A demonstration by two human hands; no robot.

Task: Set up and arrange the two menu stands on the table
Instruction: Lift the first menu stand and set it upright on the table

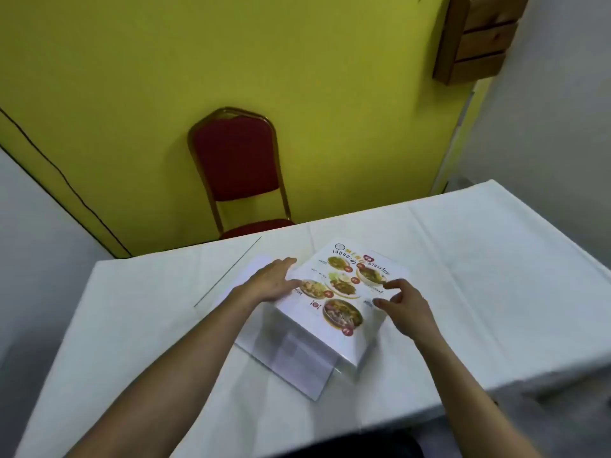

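A clear acrylic menu stand (344, 312) with a printed menu of food photos lies tilted on the white-clothed table (479, 259), near the middle. Its see-through foot (291, 358) juts toward me. My left hand (272, 280) grips the stand's left edge, thumb on the printed face. My right hand (405, 300) hovers at the right edge with fingers apart and curled; whether it touches is unclear. A second clear stand (254, 264), without a visible print, lies flat just left of the first, partly under my left hand, and its thin edge shows as a dark line.
A red padded chair (236, 166) with a gold frame stands behind the table's far edge against a yellow wall. A wooden rack (479, 38) hangs at top right. The table's near edge drops off at the right.
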